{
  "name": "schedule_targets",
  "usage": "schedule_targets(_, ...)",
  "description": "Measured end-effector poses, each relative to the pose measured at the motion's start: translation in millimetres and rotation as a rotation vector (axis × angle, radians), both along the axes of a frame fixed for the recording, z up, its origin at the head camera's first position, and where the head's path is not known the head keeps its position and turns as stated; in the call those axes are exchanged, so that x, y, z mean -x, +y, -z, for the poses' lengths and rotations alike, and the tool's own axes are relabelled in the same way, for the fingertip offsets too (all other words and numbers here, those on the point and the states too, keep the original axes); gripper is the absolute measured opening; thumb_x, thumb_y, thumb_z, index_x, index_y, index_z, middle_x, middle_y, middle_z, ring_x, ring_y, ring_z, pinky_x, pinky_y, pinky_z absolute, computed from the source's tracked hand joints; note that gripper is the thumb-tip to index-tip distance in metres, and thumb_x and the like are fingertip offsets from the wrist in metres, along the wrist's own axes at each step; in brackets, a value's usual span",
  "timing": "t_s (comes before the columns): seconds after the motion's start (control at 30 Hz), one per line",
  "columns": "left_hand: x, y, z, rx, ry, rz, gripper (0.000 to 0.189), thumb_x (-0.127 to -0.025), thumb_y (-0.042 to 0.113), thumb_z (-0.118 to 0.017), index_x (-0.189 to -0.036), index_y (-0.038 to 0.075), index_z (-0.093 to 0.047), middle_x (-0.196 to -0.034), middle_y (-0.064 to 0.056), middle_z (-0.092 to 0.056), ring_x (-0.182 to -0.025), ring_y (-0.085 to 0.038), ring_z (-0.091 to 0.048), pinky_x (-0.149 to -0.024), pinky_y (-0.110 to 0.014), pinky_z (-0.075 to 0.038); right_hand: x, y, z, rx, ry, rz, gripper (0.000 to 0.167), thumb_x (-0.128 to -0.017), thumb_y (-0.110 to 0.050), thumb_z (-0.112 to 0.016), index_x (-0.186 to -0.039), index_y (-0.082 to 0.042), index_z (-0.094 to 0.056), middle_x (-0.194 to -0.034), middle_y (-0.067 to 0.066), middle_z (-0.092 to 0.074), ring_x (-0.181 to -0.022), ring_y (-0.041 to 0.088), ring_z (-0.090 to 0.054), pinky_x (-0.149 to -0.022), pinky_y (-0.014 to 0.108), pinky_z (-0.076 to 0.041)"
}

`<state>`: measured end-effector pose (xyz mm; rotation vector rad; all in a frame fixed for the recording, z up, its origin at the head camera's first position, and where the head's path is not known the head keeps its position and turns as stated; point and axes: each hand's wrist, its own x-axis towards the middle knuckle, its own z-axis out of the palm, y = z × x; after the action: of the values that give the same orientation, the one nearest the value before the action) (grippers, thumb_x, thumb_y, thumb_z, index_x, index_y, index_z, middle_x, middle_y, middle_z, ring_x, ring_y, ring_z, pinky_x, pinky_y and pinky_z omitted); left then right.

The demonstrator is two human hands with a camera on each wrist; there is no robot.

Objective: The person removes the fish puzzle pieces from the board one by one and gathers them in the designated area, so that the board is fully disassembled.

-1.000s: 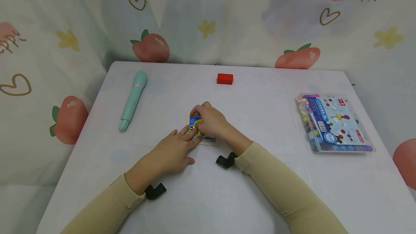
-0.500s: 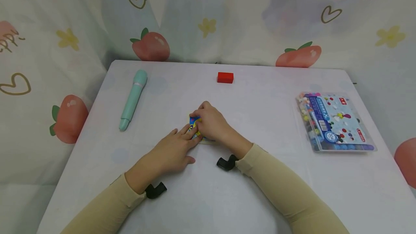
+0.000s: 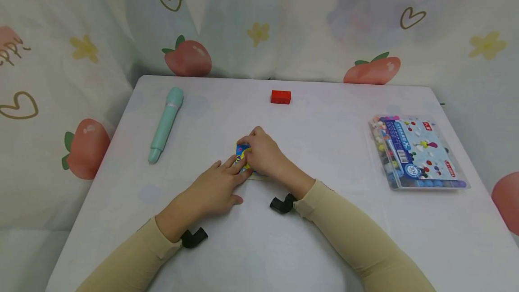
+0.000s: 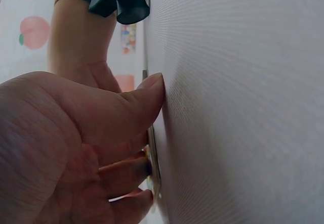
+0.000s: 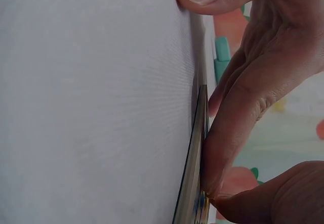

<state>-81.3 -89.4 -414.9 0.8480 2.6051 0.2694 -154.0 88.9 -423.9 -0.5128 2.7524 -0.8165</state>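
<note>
A small flat board (image 3: 241,150) with a blue-and-yellow print lies at the middle of the table, mostly covered by both hands. My left hand (image 3: 212,190) rests on it palm down, its fingers stretched out and pressing the near left part; its thumb touches the table. From the right, my right hand (image 3: 265,152) holds the board's upper part with curled fingers. In the right wrist view the board's layered edge (image 5: 190,173) shows thin and pale, with the right thumb (image 5: 273,196) against its printed face, right beside the left fingertips. The right fingers' grip is partly hidden.
A mint-green stick shaped like a microphone (image 3: 165,125) lies at the left. A red block (image 3: 280,97) sits near the far edge. At the right is a clear plastic box (image 3: 419,152) of coloured pieces. Patterned cloth (image 3: 300,26) hangs behind the white table (image 3: 324,125).
My right hand's fingers have shifted slightly and drawn in over the board, covering more of its lower right part. My left hand stays in place. The head view has tilted a little.
</note>
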Motion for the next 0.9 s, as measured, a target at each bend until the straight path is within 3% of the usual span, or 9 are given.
schedule_targets(0.27,0.6,0.2,0.5,-0.011,0.002,0.008,0.076,-0.099,0.039,-0.077,-0.165,0.020,-0.045,-0.179,-0.005,-0.025,-0.167,-0.036,-0.024,-0.129,-0.067,-0.031,-1.3,0.6,-1.7,-0.005,-0.005,0.004,0.042,-0.097,-0.001,-0.061,-0.136,-0.009,-0.076,-0.126,0.016,-0.059,-0.110,0.028,-0.066,-0.096,0.039,-0.061)
schedule_targets(0.9,0.7,0.0,3.0,-0.010,0.018,0.011,0.079,-0.098,0.039,-0.078,-0.166,0.021,-0.044,-0.179,-0.005,-0.025,-0.167,-0.037,-0.026,-0.127,-0.067,-0.033,0.6,-1.7,0.5,-0.047,-0.020,0.000,0.036,-0.098,-0.011,-0.067,-0.134,-0.011,-0.069,-0.134,0.012,-0.059,-0.117,0.026,-0.064,-0.098,0.042,-0.060)
